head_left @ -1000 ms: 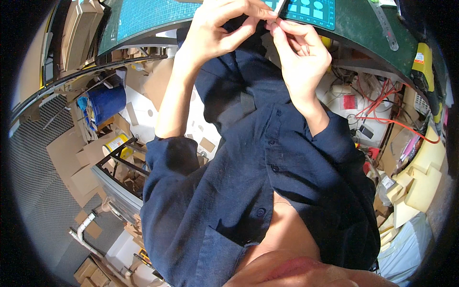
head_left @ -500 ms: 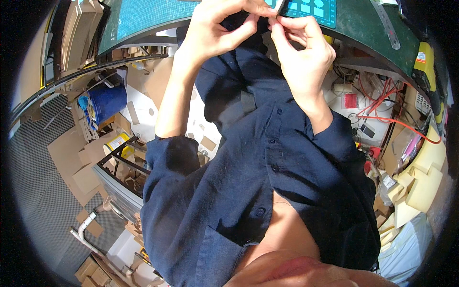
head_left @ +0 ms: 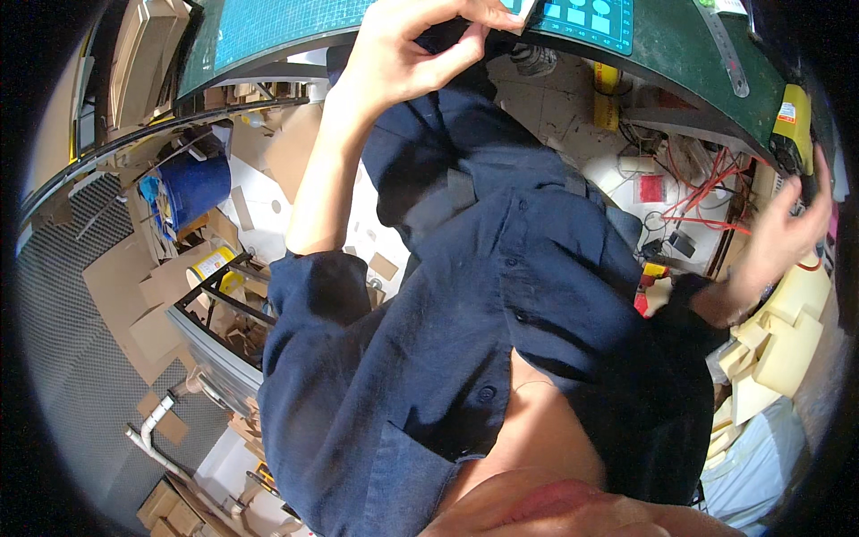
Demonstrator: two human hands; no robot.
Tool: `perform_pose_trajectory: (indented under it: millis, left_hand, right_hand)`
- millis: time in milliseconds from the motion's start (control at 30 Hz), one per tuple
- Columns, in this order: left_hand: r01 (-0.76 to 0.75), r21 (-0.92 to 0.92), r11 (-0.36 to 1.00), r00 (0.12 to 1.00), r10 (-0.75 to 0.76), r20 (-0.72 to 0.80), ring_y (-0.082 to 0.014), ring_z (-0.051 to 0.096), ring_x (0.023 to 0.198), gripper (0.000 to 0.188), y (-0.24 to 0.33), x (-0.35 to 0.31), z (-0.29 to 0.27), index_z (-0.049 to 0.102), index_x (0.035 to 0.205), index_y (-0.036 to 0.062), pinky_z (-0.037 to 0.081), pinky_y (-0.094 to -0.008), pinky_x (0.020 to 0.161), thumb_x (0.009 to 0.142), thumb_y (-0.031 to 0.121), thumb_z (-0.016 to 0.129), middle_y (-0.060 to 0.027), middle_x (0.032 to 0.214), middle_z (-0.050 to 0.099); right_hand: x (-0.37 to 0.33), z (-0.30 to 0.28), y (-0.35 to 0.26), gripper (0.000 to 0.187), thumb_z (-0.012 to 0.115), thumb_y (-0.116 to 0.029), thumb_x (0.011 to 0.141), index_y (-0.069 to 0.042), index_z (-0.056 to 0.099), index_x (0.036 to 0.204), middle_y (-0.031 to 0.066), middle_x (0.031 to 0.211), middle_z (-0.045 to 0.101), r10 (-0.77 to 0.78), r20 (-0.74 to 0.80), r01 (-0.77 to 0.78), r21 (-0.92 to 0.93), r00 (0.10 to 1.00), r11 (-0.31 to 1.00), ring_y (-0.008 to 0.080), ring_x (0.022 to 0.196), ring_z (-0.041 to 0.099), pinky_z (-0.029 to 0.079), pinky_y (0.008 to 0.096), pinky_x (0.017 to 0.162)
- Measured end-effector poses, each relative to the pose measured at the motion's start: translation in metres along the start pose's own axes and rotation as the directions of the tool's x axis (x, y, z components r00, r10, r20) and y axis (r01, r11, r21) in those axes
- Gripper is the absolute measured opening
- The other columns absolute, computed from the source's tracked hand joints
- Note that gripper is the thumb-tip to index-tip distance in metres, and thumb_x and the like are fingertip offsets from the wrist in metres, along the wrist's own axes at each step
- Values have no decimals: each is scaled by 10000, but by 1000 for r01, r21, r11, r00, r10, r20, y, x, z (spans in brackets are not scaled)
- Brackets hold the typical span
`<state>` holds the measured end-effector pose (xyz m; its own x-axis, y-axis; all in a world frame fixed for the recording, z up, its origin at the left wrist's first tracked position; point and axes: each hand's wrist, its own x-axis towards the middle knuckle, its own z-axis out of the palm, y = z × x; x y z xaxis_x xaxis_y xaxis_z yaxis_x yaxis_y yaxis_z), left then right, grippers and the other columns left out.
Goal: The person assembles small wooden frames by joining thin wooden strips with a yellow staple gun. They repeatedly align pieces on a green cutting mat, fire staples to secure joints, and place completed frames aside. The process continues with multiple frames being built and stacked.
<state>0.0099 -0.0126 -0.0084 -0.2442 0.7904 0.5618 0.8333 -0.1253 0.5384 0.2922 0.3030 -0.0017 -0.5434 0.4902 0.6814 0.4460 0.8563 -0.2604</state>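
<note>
At the top edge, my left hand pinches a small, flat, pale piece between thumb and fingers, above the edge of the green cutting mat. The upper part of that piece runs out of view. Far to the right, my right hand reaches up beside a yellow and black tool lying at the table's right edge. Its thumb and fingers are apart, around the tool's black lower part; the hand is slightly blurred. I cannot tell whether it touches the tool.
A clear ruler lies on the dark green table. Below are red cables, a blue bin and cardboard sheets. Yellow foam blocks sit under my right hand. A metal-framed cart stands left.
My right hand has left the pale piece and swung far right to the yellow and black tool. My left hand stays nearly where it was, still pinching the piece.
</note>
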Motion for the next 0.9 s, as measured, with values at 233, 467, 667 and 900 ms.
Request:
perform_pose_trajectory:
  millis: [233,467,667,900]
  left_hand:
    - [-26,-2,1000,1000,26,9,-245,715,813,183,-4,4,2,783,966,60,502,-336,741,807,32,696,-95,914,758]
    - [-58,78,995,998,59,-12,-246,720,823,180,-4,4,3,790,954,60,501,-331,741,797,44,704,-93,899,758]
    - [-63,65,996,998,63,-2,-242,721,802,175,-3,6,1,790,946,59,504,-323,724,792,37,710,-95,885,759]
    - [-48,12,999,999,48,-5,-228,722,801,176,-6,6,3,790,951,62,507,-320,728,798,31,708,-88,892,764]
  right_hand:
    - [25,-4,113,620,571,9,897,-52,456,1503,219,1394,592,-106,390,154,-92,915,984,382,1291,572,431,438,1107]
    - [32,-17,81,668,568,44,831,-94,495,1481,181,1339,644,-160,505,206,-36,848,978,364,1198,648,500,392,1021]
    - [-17,-86,98,498,687,23,911,-3,600,1400,110,1311,697,-234,418,144,236,878,961,239,1221,656,483,343,1064]
    - [-77,-6,25,420,776,-74,885,-16,672,1287,88,1221,726,-185,525,-76,435,831,897,210,1118,680,510,331,997]
